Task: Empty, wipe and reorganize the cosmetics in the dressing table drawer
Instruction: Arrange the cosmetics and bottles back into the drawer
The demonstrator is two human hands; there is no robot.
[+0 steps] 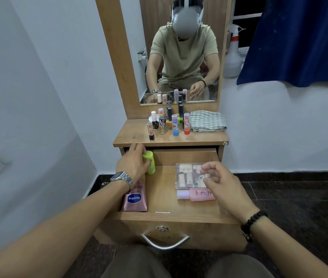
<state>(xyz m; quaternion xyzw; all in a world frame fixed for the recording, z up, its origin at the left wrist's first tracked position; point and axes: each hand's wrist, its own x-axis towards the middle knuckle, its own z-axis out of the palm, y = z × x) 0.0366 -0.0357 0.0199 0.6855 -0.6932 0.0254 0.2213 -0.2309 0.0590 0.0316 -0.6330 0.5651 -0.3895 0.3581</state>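
Note:
The wooden drawer is pulled out below the dressing table top. My left hand grips a lime green bottle standing at the drawer's back left. A pink Vaseline tube lies along the left side, partly under my wrist. My right hand hovers with loosely curled fingers over a clear plastic box of small cosmetics at the right. A pink bottle with a lilac cap lies in front of that box.
Several lipsticks and nail polish bottles stand on the table top beside a folded checked cloth. A mirror rises behind them. A spray bottle and blue curtain are at the right.

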